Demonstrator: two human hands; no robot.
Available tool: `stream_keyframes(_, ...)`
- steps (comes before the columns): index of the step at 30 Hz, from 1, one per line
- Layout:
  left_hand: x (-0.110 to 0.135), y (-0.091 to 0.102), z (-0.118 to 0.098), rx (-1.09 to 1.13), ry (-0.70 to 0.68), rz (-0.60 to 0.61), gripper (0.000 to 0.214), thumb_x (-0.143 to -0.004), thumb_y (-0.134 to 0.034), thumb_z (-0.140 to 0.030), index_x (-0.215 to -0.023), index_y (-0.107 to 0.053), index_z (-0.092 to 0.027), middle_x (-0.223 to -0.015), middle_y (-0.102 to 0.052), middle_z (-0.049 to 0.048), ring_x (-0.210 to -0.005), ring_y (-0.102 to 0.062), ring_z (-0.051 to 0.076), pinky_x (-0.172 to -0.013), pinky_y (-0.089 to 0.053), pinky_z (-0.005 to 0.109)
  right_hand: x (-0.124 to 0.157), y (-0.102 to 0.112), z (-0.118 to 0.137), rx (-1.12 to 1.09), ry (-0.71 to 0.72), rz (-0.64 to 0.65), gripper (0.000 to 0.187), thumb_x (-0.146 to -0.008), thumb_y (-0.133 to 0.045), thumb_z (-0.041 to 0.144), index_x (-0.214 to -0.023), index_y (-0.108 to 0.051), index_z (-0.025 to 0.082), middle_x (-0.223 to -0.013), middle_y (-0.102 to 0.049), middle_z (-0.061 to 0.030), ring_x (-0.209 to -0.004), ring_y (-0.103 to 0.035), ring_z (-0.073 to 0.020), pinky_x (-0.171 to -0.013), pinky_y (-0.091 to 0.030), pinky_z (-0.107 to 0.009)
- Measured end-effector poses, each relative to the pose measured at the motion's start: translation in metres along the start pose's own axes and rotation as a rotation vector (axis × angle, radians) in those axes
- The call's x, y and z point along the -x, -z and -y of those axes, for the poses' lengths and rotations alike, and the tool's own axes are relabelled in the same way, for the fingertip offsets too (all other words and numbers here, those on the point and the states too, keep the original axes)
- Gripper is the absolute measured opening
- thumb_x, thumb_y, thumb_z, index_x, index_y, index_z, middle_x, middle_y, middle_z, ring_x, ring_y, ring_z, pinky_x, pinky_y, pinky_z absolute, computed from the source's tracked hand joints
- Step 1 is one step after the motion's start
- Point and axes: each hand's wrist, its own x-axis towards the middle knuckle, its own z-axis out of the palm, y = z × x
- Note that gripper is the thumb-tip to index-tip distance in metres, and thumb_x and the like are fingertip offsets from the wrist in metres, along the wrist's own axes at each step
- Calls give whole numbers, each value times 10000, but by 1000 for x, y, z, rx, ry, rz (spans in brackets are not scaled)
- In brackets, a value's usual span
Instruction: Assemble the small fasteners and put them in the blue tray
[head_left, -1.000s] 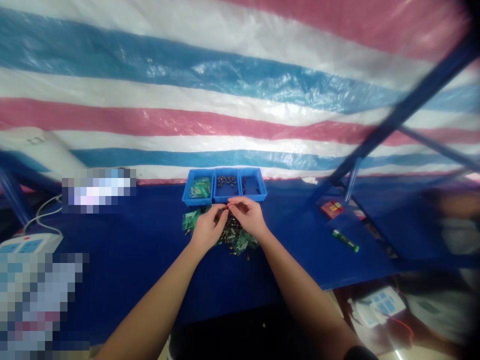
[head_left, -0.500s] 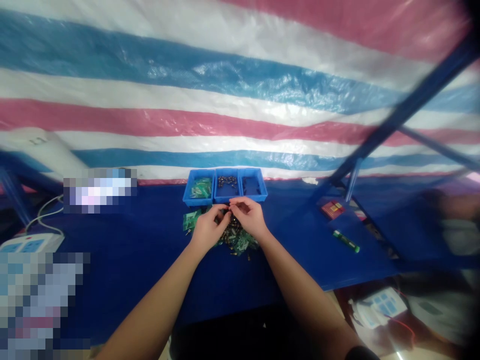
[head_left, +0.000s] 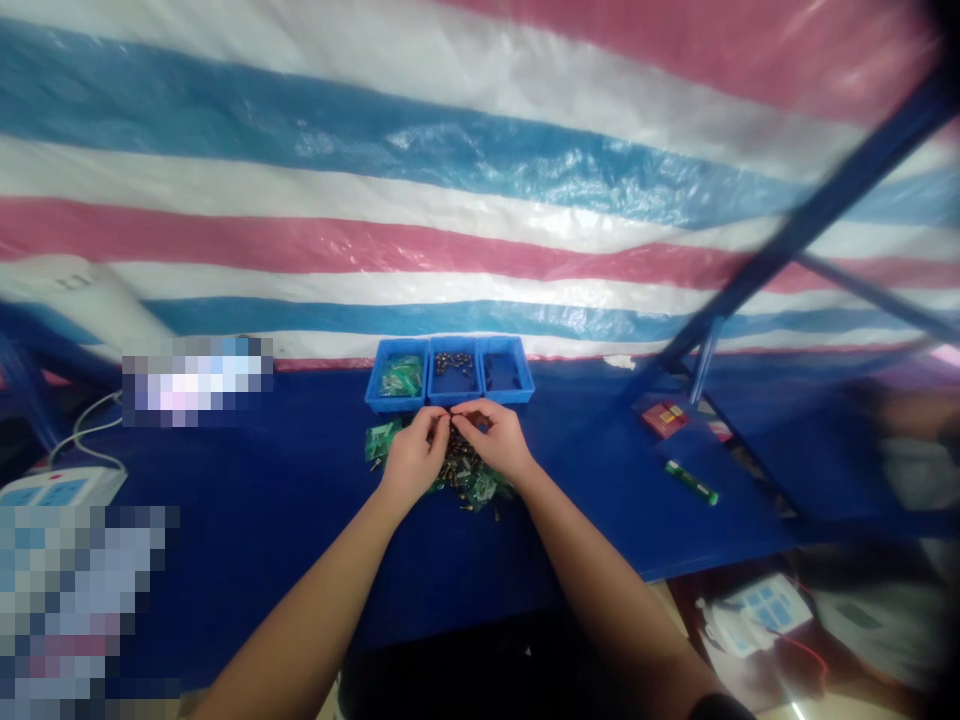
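My left hand (head_left: 414,455) and my right hand (head_left: 496,436) meet fingertip to fingertip above a heap of small parts (head_left: 469,475). Both are pinched closed; whatever sits between the fingertips is too small to make out. The heap mixes brassy and dark metal pieces with clear and green plastic packets. A green packet (head_left: 381,440) lies left of my left hand. Just beyond my hands stand three joined blue bins: the left bin (head_left: 373,395) has green packets, the middle bin (head_left: 454,398) small metal parts, the right bin (head_left: 525,385) a few dark pieces.
On the blue table (head_left: 262,500) at right lie a red box (head_left: 664,418) and a green tube (head_left: 691,482). A power strip (head_left: 64,490) with a cable is at left. Striped sheeting (head_left: 450,240) hangs behind; a blue metal frame (head_left: 780,240) rises at right.
Both hands have shifted slightly left, and their fingertips have drawn closer together. The bins and the heap stay in place.
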Motion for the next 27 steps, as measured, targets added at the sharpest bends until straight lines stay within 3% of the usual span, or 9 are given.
stream_keyframes(21,0,1,1,-5,-1,1,289,-962,-418,-433,-988,-611,-220,-710,-665,-9,-624,-632,156,-595,-429,245,0,0,0,96,39,-23,181,-849,-636,290,-987,-734,228,-949,-740,-44,-842,-686,-186,-792,-564,-318)
stream_keyframes(27,0,-1,1,28,1,-28,274,-945,-465,-429,-1075,-592,-224,-745,-684,-7,-637,-643,157,-615,-447,247,0,0,0,94,40,-15,174,-850,-633,293,-977,-735,231,-939,-740,-45,-820,-686,-188,-762,-565,-318)
